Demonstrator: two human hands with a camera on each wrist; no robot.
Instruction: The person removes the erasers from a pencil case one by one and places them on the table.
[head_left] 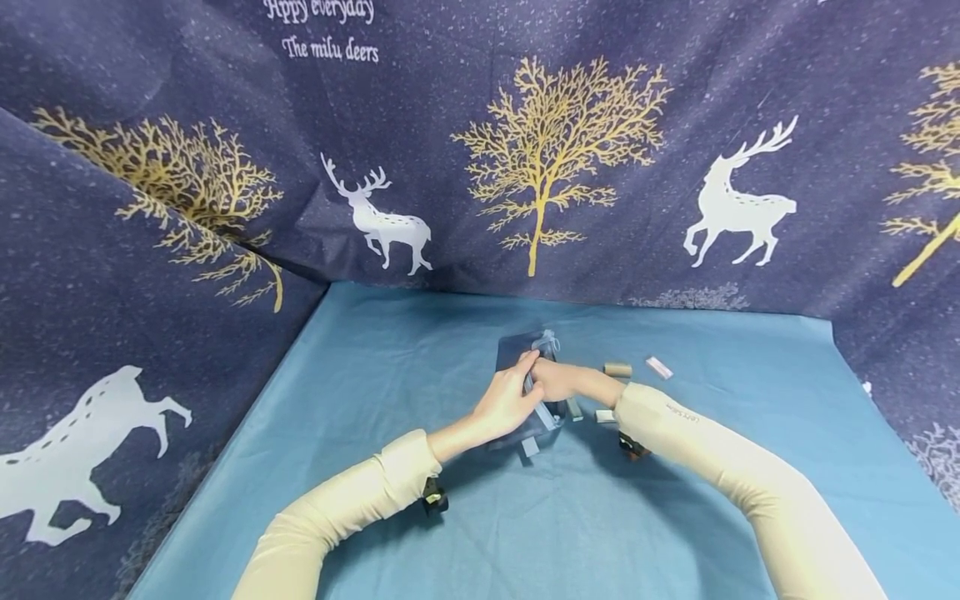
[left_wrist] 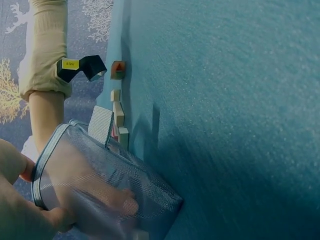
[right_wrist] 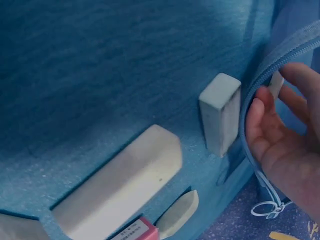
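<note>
A blue mesh zip pouch (head_left: pixel 517 346) leans on the cloth, its mouth open and a pale fabric tab (left_wrist: pixel 100 126) on its side. My left hand (head_left: pixel 506 404) grips the pouch by its rim, thumb and fingers on either side of the zip edge (left_wrist: pixel 36 185). Through the mouth reaches my right hand (head_left: pixel 553 379), its fingers visible through the mesh in the left wrist view. Between its thumb and fingers shows a small white block (right_wrist: pixel 276 85), mostly hidden. Just outside the rim an off-white block like an eraser (right_wrist: pixel 220 115) stands upright.
Right of the pouch lie a long cream block (right_wrist: pixel 120 185), a small pointed white piece (right_wrist: pixel 179 215) and a pink-and-white labelled eraser (head_left: pixel 659 367). An orange-marked block (left_wrist: pixel 118 70) sits under the right forearm. Blue cloth (head_left: pixel 375 350) covers the table; a patterned curtain (head_left: pixel 450 83) hangs behind.
</note>
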